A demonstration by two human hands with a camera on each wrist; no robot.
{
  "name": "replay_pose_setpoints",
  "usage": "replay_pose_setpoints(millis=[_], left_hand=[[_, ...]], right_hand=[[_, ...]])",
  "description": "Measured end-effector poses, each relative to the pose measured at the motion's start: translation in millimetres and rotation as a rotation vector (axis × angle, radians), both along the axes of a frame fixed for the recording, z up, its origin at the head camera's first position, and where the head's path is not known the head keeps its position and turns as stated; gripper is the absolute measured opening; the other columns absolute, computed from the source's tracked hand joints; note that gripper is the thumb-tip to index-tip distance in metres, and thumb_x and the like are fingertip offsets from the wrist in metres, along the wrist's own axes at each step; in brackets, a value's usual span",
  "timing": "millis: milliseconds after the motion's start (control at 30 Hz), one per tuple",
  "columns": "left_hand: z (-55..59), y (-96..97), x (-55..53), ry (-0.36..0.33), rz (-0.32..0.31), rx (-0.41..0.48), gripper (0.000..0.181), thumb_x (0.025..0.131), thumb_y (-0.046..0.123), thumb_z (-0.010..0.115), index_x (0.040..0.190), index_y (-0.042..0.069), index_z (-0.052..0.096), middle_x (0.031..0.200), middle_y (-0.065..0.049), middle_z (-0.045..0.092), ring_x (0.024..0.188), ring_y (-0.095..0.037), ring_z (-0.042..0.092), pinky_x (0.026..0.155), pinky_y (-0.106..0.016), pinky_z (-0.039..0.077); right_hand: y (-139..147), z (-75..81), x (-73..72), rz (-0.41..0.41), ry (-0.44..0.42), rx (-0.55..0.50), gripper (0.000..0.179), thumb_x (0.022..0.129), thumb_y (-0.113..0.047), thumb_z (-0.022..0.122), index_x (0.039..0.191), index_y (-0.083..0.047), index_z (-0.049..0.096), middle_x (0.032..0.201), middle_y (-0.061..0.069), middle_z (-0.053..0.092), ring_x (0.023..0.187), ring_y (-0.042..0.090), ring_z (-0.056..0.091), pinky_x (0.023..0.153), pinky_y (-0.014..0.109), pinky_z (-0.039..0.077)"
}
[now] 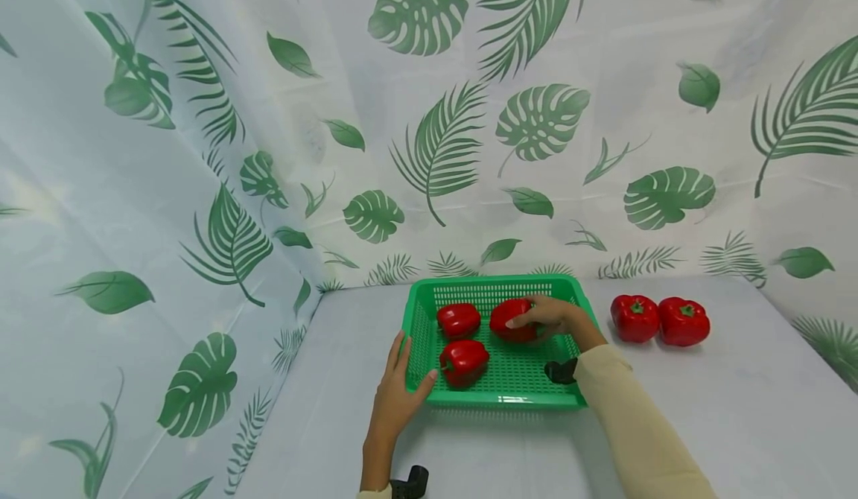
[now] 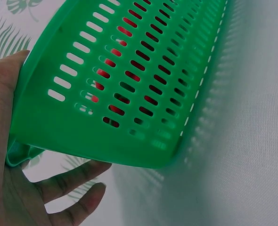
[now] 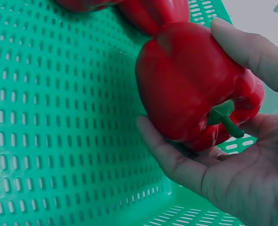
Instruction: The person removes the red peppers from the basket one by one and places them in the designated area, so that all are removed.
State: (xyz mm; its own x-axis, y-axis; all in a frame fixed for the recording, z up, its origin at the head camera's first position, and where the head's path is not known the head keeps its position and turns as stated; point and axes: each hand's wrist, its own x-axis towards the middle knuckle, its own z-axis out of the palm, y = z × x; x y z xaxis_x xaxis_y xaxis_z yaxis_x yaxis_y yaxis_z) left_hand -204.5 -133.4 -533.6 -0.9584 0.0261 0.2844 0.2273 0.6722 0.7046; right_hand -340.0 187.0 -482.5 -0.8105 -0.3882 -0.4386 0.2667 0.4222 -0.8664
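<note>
Right hand (image 1: 555, 314) grips a pepper (image 1: 503, 321) inside the basket (image 1: 496, 400); two more peppers (image 1: 464, 363) lie beside it. Left hand (image 1: 395, 401), fingers spread, touches the basket's rim.

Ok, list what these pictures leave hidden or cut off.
Head: the right hand covers part of the held pepper.
Left wrist: the basket wall hides most of the peppers inside.
Right wrist: the top edge crops two further peppers.
Head: the bottom edge cuts off the right sleeve.

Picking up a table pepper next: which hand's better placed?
Likely the right hand, nearer the table peppers beside the green basket, though it must first release the held pepper. The left hand is at the basket's left rim.
</note>
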Motion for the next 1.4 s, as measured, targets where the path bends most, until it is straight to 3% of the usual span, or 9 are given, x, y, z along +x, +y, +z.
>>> replay_pose_setpoints(millis=[133, 367, 667, 1033, 1400], left_hand=[[-0.5, 0.3, 0.8, 0.002, 0.000, -0.001, 0.078, 0.091, 0.048, 0.062, 0.154, 0.012, 0.032, 0.163, -0.001, 0.021, 0.142, -0.031, 0.039, 0.096, -0.060, 0.047], [0.4, 0.4, 1.9, -0.010, 0.009, 0.004, 0.079, 0.091, 0.052, 0.061, 0.154, 0.014, 0.032, 0.164, 0.002, 0.019, 0.139, -0.033, 0.042, 0.093, -0.060, 0.048], [-0.5, 0.5, 0.8, -0.004, 0.005, 0.010, 0.078, 0.091, 0.049, 0.062, 0.154, 0.012, 0.032, 0.164, 0.000, 0.020, 0.140, -0.033, 0.041, 0.094, -0.061, 0.048], [0.4, 0.6, 1.3, 0.000, -0.001, 0.003, 0.079, 0.091, 0.052, 0.060, 0.153, 0.010, 0.034, 0.163, 0.001, 0.021, 0.139, -0.033, 0.042, 0.094, -0.060, 0.048], [1.7, 1.2, 1.5, -0.009, 0.008, -0.008, 0.078, 0.091, 0.051, 0.060, 0.153, 0.012, 0.033, 0.163, 0.000, 0.021, 0.136, -0.034, 0.045, 0.092, -0.060, 0.049]], right_hand=[[2.1, 1.7, 0.4, -0.029, 0.005, -0.015, 0.090, 0.086, -0.027, 0.073, 0.147, 0.008, 0.017, 0.146, 0.031, 0.032, 0.129, 0.047, 0.040, 0.091, 0.054, 0.053], [8.3, 5.8, 2.2, -0.067, 0.043, -0.043, 0.090, 0.087, -0.028, 0.073, 0.147, 0.007, 0.015, 0.147, 0.030, 0.029, 0.130, 0.045, 0.037, 0.097, 0.057, 0.048], [11.9, 8.0, 4.1, -0.060, 0.102, -0.084, 0.090, 0.089, -0.028, 0.070, 0.152, 0.003, 0.014, 0.152, 0.029, 0.023, 0.133, 0.047, 0.033, 0.102, 0.059, 0.044], [9.7, 3.1, 8.3, -0.066, 0.162, -0.163, 0.086, 0.091, -0.027, 0.068, 0.151, 0.003, 0.014, 0.148, 0.032, 0.030, 0.130, 0.046, 0.039, 0.097, 0.055, 0.049], [13.7, 7.4, 14.8, -0.173, 0.146, -0.225, 0.087, 0.092, -0.024, 0.067, 0.152, 0.002, 0.010, 0.151, 0.031, 0.025, 0.132, 0.046, 0.037, 0.097, 0.052, 0.050]])
